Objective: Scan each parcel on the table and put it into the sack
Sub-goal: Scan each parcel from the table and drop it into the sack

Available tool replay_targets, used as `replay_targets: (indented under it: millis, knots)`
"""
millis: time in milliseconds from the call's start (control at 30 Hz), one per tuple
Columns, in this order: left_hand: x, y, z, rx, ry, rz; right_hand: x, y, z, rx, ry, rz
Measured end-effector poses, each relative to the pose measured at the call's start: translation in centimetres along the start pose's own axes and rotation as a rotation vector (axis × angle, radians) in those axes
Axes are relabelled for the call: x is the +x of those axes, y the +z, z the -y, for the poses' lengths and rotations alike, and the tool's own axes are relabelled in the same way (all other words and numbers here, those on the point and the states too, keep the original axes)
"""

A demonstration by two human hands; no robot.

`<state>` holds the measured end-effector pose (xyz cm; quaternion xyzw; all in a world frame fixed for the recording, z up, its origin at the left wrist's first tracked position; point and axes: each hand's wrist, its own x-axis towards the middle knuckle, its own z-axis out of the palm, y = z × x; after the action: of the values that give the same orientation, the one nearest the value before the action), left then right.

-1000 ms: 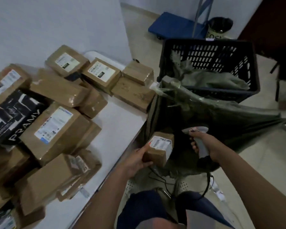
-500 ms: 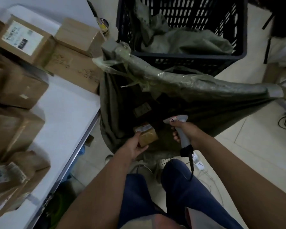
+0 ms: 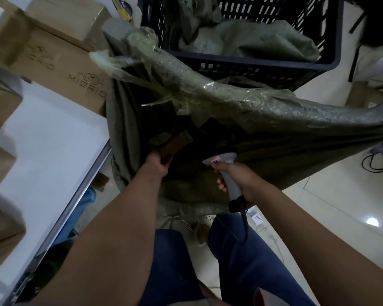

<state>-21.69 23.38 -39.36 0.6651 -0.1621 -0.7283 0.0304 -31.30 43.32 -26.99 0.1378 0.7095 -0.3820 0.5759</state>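
One parcel going into the sack.

Mid-frame, the green sack [image 3: 263, 120] gapes beside the white surface [image 3: 44, 151]; the left hand [image 3: 156, 165] has its grip around the small parcel [image 3: 170, 144] inside the mouth, and the right hand [image 3: 237, 175] holds the scanner [image 3: 227, 171]. Released early, the parcel might snag on a fold.

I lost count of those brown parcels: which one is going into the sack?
The small brown cardboard parcel held by the left hand inside the green sack's mouth; the other boxes lie on the white table.
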Motion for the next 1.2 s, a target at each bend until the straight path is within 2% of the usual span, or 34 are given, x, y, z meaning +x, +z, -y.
replay_targets:
  millis: [233,400,533,633,867,1000,1200]
  knots:
    - [0.8,-0.8,-1.6,-0.269,0.13,-0.182,0.4,1.4,-0.4,-0.023,-0.017,0.028]
    - [-0.3,-0.2,-1.9,-0.292,0.16,-0.082,-0.2,2.3,0.1,-0.02,-0.036,0.039]
    - [-1.2,-0.7,-1.8,-0.227,0.14,-0.04,-0.9,3.1,0.4,-0.024,-0.053,0.046]
    - [-3.4,-1.5,-1.4,-0.263,0.117,0.022,-1.9,3.6,0.4,-0.018,-0.058,0.044]
    - [-9.1,-5.7,-0.8,-0.118,0.038,0.092,-5.7,5.5,1.5,-0.024,-0.069,0.027]
    - [-13.2,-8.0,-2.2,0.014,0.04,0.205,-8.5,8.4,3.6,-0.025,-0.11,0.034]
    - [-20.2,-11.7,-7.0,0.263,0.189,0.377,-13.8,15.6,7.8,-0.019,-0.236,0.079]
